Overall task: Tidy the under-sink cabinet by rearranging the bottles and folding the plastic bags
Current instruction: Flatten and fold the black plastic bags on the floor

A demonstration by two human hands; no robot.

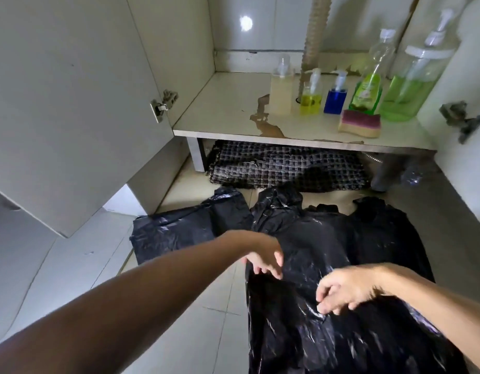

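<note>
Two black plastic bags lie on the tiled floor (79, 265) in front of the open under-sink cabinet. At far left the cabinet door (66, 103) stands swung open. Next comes the smaller bag (179, 230), spread flat and apart from both hands. The left hand (263, 259) reaches over the left edge of the large bag (328, 252), its grip apart, fingers hanging loosely down and just touching the plastic; whether they pinch it cannot be told. To the right, the right hand (344, 288) rests on the same bag, thumb and fingers curled together and pinching a fold of the plastic near the bag's middle. The large bag runs from near the cabinet down to the bottom of the view, wrinkled and shiny. Beyond it a dark checked mat (282, 166) lies partly under the cabinet shelf (220, 117), whose surface is peeling near the front edge. On the shelf, from left to right, stand a pale bottle (281, 95), a yellow pump bottle (311, 99), a blue pump bottle (336, 98), a green refill pouch (366, 94) with a clear bottle (380, 54) behind it, and a large green pump bottle (406, 93). A sponge (359, 124) lies in front of the pouch.
</note>
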